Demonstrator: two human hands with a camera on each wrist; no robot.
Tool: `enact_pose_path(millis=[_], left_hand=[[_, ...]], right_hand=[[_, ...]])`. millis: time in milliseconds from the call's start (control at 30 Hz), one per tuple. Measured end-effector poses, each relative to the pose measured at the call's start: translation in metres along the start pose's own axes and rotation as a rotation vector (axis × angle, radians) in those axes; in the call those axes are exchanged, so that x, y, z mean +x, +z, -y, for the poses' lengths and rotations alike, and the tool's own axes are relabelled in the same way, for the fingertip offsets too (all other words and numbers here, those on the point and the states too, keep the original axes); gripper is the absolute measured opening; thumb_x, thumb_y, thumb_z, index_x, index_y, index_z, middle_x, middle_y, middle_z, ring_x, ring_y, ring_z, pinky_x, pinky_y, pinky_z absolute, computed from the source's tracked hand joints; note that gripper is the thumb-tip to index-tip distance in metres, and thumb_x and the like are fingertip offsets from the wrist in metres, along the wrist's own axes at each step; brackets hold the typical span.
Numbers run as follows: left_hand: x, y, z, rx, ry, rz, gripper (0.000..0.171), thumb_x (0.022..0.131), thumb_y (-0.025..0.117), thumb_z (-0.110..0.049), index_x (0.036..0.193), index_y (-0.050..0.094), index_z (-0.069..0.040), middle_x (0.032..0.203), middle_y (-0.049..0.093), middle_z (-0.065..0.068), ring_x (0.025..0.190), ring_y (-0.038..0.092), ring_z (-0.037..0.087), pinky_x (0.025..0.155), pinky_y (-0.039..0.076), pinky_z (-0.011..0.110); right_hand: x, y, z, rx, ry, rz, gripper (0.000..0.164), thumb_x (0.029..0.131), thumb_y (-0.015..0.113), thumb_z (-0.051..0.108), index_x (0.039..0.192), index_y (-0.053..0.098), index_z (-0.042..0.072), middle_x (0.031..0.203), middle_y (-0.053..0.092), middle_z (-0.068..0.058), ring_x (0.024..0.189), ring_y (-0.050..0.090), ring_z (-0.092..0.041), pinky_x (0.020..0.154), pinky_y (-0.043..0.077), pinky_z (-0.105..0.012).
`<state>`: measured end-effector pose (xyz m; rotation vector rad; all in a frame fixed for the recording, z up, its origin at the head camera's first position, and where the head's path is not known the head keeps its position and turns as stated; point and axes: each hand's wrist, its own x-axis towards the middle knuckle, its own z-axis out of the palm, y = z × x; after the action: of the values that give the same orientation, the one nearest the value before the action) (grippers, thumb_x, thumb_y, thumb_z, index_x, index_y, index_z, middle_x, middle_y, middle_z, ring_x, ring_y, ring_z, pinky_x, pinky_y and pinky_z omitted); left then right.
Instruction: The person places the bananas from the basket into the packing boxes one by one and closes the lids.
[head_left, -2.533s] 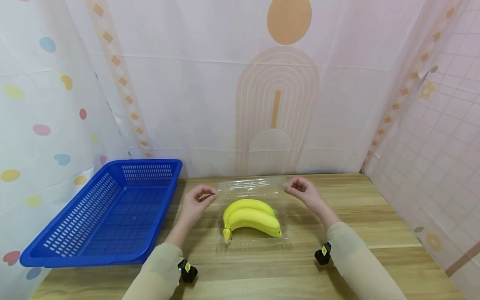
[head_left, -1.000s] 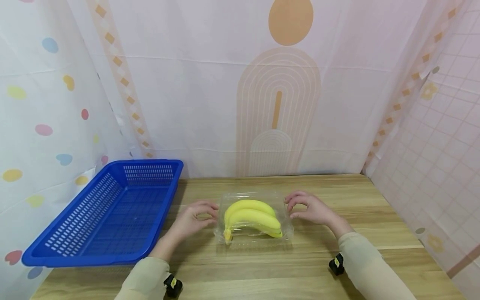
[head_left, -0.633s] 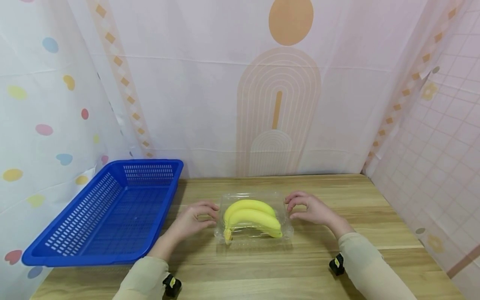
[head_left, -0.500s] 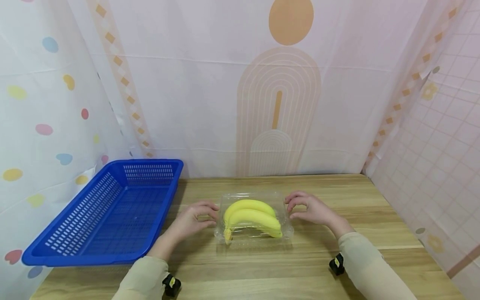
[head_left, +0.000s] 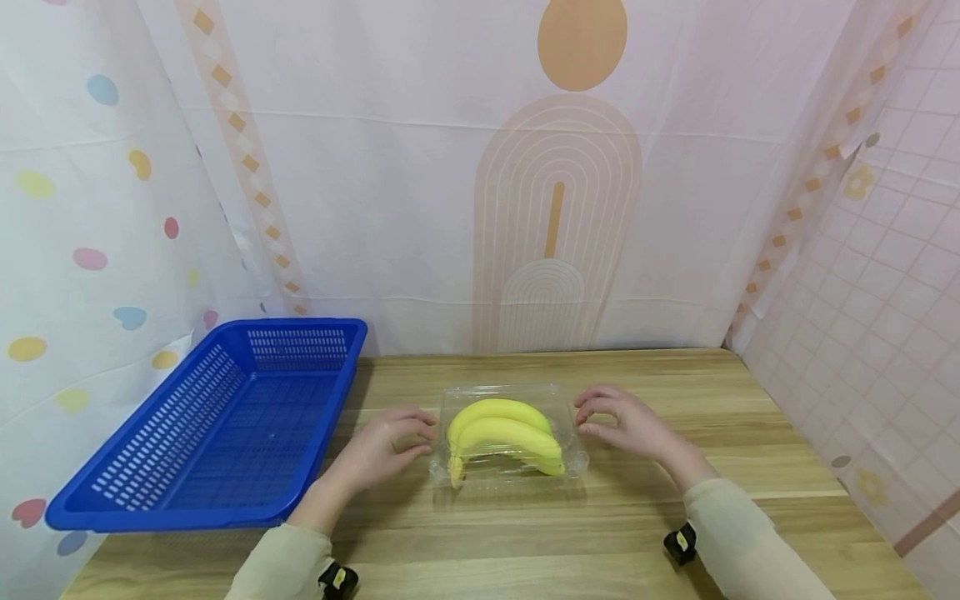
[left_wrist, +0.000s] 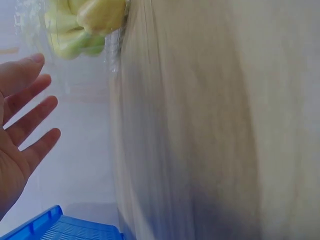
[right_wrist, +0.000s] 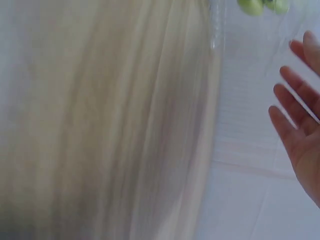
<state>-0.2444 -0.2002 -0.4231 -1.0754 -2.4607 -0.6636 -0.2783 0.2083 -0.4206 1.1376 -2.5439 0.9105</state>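
Note:
A clear plastic clamshell box [head_left: 555, 400] sits in the middle of the table with its lid down. Inside it lies a bunch of yellow bananas [head_left: 506, 433], stem toward the near left corner. My left hand [head_left: 390, 443] is at the box's left side, fingers spread and holding nothing; the left wrist view shows the fingers [left_wrist: 32, 120] apart. On the opposite side, my right hand [head_left: 622, 423] hovers with loosely bent fingers by the box's right wall. Nothing is in its palm, as the right wrist view shows with its spread fingers [right_wrist: 295, 107].
A blue plastic basket [head_left: 300, 483] with slotted walls stands at the left of the wooden table [head_left: 510, 550]. Patterned curtains [head_left: 405, 208] hang behind and on both sides of the table.
The box's raised lid has come down over the bananas. Both hands, which pinched its far corners, moved down toward me to the box's sides, and just now shifted slightly outward.

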Motion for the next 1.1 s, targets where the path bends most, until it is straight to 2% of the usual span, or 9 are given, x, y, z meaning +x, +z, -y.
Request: enact_pose_path(millis=[167,367,500,667,833,933,1100], left_hand=[[-0.002,-0.002,-0.008,0.033,0.009,-0.018,0.018,0.079,0.081,-0.003,0.092,0.074,-0.012,0.108,0.07,0.006,0.105,0.064,0.026,0.092,0.052,0.045],[-0.003,-0.003,-0.015,0.064,-0.022,-0.055,0.017,0.08,0.081,-0.005,0.092,0.072,-0.013,0.1,0.07,0.0,0.098,0.065,0.021,0.086,0.054,0.041],[-0.005,-0.002,-0.022,0.045,-0.075,-0.087,0.015,0.081,0.081,-0.007,0.091,0.072,-0.012,0.097,0.07,-0.002,0.094,0.066,0.018,0.083,0.056,0.039],[-0.005,0.001,-0.031,-0.027,-0.229,-0.101,0.01,0.084,0.079,-0.011,0.092,0.073,-0.012,0.094,0.071,-0.002,0.091,0.067,0.019,0.081,0.056,0.041],[-0.005,0.002,-0.043,-0.169,-0.466,-0.095,0.015,0.087,0.076,-0.014,0.1,0.071,-0.007,0.095,0.071,0.002,0.09,0.067,0.021,0.08,0.056,0.042],[-0.005,0.002,-0.047,-0.279,-0.594,-0.097,0.022,0.088,0.076,-0.014,0.106,0.07,-0.002,0.098,0.071,0.004,0.09,0.067,0.02,0.08,0.056,0.038],[-0.006,0.002,-0.052,-0.413,-0.721,-0.112,0.032,0.088,0.076,-0.016,0.114,0.068,0.001,0.102,0.071,0.006,0.09,0.067,0.02,0.077,0.056,0.032]], right_hand=[[-0.004,0.002,0.009,-0.032,0.03,-0.022,0.009,0.088,0.076,0.013,0.091,0.07,0.019,0.115,0.065,-0.006,0.111,0.059,-0.03,0.096,0.047,-0.051],[-0.007,0.003,0.018,-0.034,0.069,-0.029,0.008,0.089,0.074,0.013,0.091,0.069,0.018,0.114,0.065,-0.008,0.11,0.06,-0.031,0.096,0.048,-0.052],[-0.01,0.004,0.024,-0.024,0.1,-0.045,0.008,0.089,0.075,0.012,0.092,0.069,0.017,0.112,0.065,-0.007,0.109,0.06,-0.028,0.095,0.049,-0.05],[-0.015,0.007,0.029,0.038,0.183,-0.059,0.006,0.09,0.074,0.016,0.093,0.069,0.018,0.107,0.063,-0.001,0.102,0.06,-0.022,0.091,0.053,-0.046],[-0.02,0.011,0.035,0.19,0.288,-0.078,0.01,0.091,0.072,0.013,0.098,0.068,0.007,0.103,0.062,-0.005,0.099,0.063,-0.026,0.087,0.056,-0.038],[-0.023,0.012,0.038,0.264,0.346,-0.095,0.017,0.092,0.071,0.012,0.103,0.065,0.001,0.102,0.064,-0.007,0.097,0.064,-0.026,0.085,0.056,-0.035],[-0.025,0.013,0.043,0.33,0.427,-0.113,0.025,0.093,0.069,0.013,0.111,0.062,-0.004,0.105,0.066,-0.01,0.095,0.064,-0.022,0.083,0.054,-0.031]])
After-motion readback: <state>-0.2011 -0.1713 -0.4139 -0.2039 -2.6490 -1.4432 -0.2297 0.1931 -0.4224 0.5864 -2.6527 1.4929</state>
